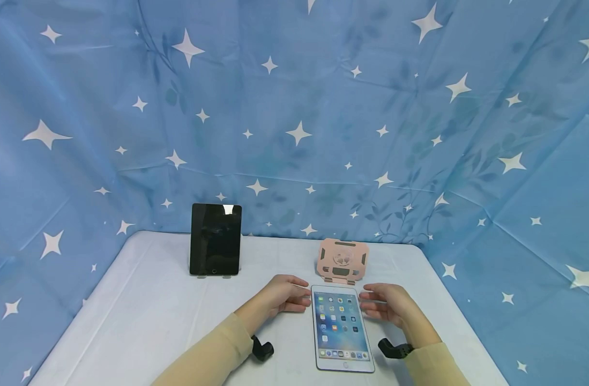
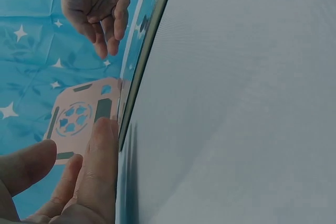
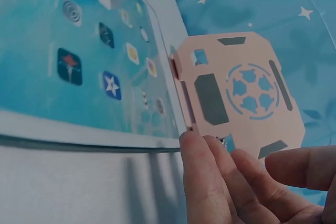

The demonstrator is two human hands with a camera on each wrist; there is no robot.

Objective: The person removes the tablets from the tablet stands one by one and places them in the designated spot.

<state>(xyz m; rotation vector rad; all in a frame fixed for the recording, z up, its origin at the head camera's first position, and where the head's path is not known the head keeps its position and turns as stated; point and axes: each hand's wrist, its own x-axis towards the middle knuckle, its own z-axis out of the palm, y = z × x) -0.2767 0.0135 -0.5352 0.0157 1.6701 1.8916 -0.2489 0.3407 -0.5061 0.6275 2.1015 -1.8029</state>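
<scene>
In the head view, a white tablet point(image 1: 342, 328) lies flat, screen up with app icons lit, on the white-covered table point(image 1: 154, 311). Just beyond its top edge stands a pink stand point(image 1: 343, 260) with cutouts, blocking the stretch directly behind the tablet. The left hand point(image 1: 288, 294) and the right hand point(image 1: 386, 303) flank the upper part of the tablet, fingers loosely extended and pinching nothing; whether the fingertips touch its edges, I cannot tell. A black device point(image 1: 262, 349) sits at the left wrist and another black device point(image 1: 395, 349) at the right, below the beige sleeves point(image 1: 212, 348). Well off to the left, a dark-screened tablet point(image 1: 215, 239) leans upright near the back edge, and a blue curtain point(image 1: 275, 107) with pale stars rises behind everything. The left wrist view shows the white tablet nearly edge-on, with the left fingers covering part of the pink stand and the right palm beyond. In the right wrist view, the screen fills the upper left, and the right fingers overlap the stand's lower part.
</scene>
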